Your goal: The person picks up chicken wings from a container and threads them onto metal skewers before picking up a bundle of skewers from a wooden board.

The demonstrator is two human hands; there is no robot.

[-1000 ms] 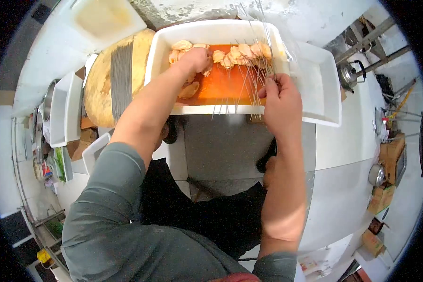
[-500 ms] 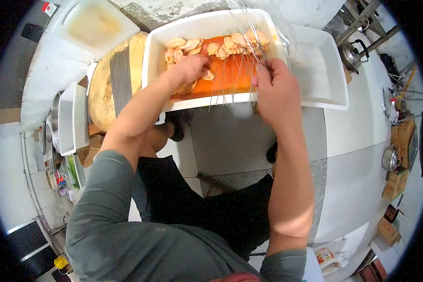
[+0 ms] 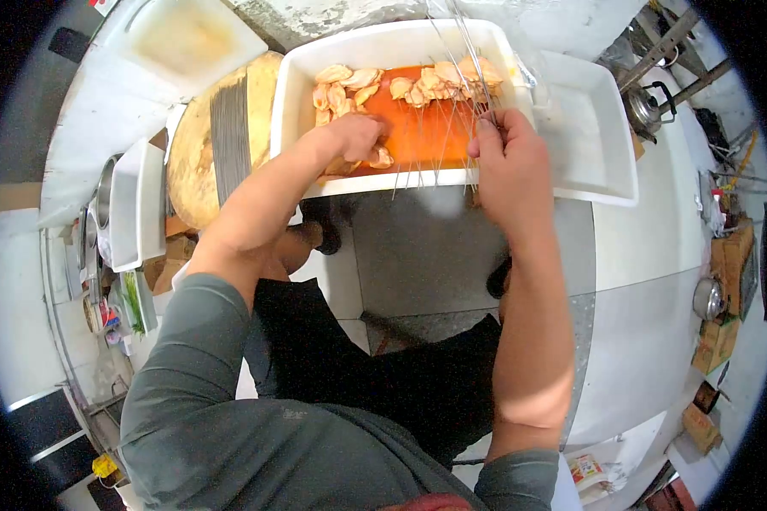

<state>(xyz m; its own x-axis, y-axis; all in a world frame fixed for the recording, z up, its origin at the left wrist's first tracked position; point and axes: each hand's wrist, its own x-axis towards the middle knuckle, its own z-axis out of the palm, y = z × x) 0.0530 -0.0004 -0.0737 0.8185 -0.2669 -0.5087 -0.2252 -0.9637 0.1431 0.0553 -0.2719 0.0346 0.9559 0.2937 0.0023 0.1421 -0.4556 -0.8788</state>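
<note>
A white rectangular tub (image 3: 291,102) holds orange-red sauce and pale meat pieces (image 3: 348,85) along its far side. My left hand (image 3: 355,136) reaches into the tub with fingers curled over a meat piece (image 3: 380,158) near the front wall. My right hand (image 3: 510,157) grips a bundle of thin metal skewers (image 3: 464,51) at the tub's right end. Several skewers (image 3: 426,145) threaded with meat lie across the sauce, their ends sticking over the front rim.
A second white tub (image 3: 601,136) sits to the right, touching the first. A round wooden chopping block (image 3: 192,162) with a row of skewers (image 3: 230,136) on it lies to the left. A white tray (image 3: 183,38) is behind it. A kettle (image 3: 643,106) stands far right.
My left hand slid from the far row of meat toward the tub's front wall onto a piece there. My right hand stays on the skewer bundle.
</note>
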